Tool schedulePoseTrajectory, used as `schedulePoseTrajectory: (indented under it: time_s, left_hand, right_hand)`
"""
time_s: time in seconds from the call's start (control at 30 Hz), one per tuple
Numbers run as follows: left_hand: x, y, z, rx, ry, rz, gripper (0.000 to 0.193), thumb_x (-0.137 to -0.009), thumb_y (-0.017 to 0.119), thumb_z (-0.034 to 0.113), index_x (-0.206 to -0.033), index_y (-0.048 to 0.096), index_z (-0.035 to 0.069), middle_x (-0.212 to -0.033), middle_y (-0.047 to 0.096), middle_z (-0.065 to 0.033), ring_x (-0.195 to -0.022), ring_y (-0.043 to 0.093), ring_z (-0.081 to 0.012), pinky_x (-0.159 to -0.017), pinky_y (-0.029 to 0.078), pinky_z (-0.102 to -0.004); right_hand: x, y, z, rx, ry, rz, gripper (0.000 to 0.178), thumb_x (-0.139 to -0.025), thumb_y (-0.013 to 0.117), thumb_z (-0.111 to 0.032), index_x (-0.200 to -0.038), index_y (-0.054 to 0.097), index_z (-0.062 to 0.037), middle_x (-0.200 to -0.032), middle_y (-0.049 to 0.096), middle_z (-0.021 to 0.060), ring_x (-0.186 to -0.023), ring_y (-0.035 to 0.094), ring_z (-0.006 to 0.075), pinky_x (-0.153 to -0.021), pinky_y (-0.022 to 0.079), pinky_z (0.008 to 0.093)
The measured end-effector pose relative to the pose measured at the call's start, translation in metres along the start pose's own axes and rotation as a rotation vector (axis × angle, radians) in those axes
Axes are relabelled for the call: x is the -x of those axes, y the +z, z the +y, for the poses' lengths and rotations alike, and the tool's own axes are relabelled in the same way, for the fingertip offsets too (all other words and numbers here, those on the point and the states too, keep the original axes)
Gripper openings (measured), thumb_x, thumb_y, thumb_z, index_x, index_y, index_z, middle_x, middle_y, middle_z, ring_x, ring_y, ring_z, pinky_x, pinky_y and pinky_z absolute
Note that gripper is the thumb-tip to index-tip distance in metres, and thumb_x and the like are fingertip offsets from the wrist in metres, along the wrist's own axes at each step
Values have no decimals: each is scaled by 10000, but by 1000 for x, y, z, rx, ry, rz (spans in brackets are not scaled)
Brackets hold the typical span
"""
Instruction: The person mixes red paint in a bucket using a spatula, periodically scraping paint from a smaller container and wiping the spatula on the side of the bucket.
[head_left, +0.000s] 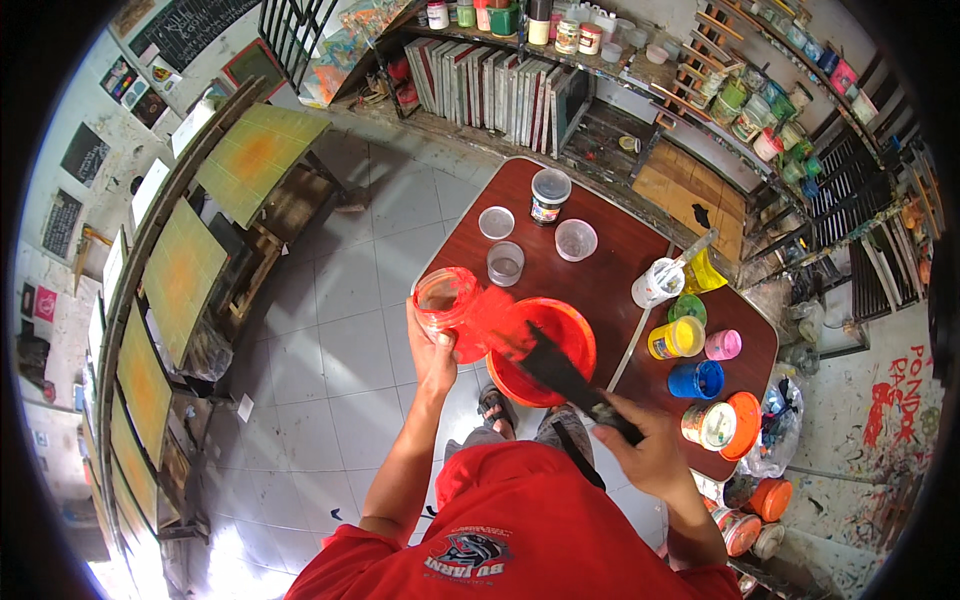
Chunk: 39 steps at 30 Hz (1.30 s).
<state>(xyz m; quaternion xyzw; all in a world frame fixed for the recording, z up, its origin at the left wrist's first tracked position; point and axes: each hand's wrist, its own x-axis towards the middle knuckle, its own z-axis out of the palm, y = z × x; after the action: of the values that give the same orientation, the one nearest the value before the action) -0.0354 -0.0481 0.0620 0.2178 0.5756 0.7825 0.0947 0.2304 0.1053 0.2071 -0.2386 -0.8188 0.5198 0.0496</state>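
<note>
Yellow-green panels (183, 275) with orange centres line a long rack from nine to ten o'clock of the red bowl (585, 345), well apart from it across the grey tiled floor (340, 300). The left hand (437, 362), at nine o'clock, curls round a red-smeared jar (447, 300), its fingers and thumb parted only as far as the jar's width. That jar sits at ten o'clock, mouth in view, just beside the bowl (whether the two touch, I cannot tell). A clear cup (505, 263) stands at eleven on the dark red table (618, 262), a black pot (549, 197) at twelve. The bowl itself overlaps the table's near edge, red inside. Over it lies a black spatula (568, 378), its reddened end pointing to ten o'clock, toward the jar. The right hand (650, 450), between four and five, is closed firmly round the spatula's handle. Further right, a white tub (655, 287) with a tool in it stands at two, a yellow tub (676, 338) and a blue tub (697, 380) about three, and an orange round piece (742, 425) at four
</note>
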Motion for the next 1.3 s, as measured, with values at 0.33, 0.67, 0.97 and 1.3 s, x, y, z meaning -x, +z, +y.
schedulePoseTrajectory:
  time_s: [0.33, 0.67, 0.97, 1.3]
  left_hand:
    - [17, -17, -27, 249, -206, -213, 1047, -731, 875, 573, -1458, 408, -19, -1370, 575, -122, -1267, 565, -229, -1095, 443, -400]
    - [1, -5, 14, -80, -65, -291, 889, -626, 993, 140, -1316, 448, 14, -1350, 573, -140, -1244, 584, -229, -1097, 482, -416]
    - [-7, -42, -33, -161, -115, 175, 898, -686, 958, 291, -1375, 458, 5, -1346, 559, -149, -1220, 584, -254, -1058, 484, -399]
    - [16, -66, -179, -757, -130, 215, 869, -600, 995, 294, -1324, 562, 82, -1254, 605, -129, -1173, 555, -328, -1013, 471, -467]
  right_hand:
    - [-7, -48, -14, 317, -109, 263, 426, -906, 768, -201, -1296, 679, -53, -1092, 719, 173, -954, 713, 291, -837, 558, 373]
    - [-20, -37, 19, 994, -570, 231, 550, -786, 656, -84, -1321, 683, -208, -1043, 588, 66, -922, 613, 266, -720, 541, 387]
    - [-23, -49, 28, 1092, -280, 145, 482, -811, 642, -45, -1286, 692, -107, -1043, 589, 113, -928, 630, 261, -669, 556, 367]
    - [-82, -12, 48, 1316, 116, -294, 206, -894, 598, -85, -1062, 679, 4, -897, 704, 144, -830, 744, 299, -649, 594, 392]
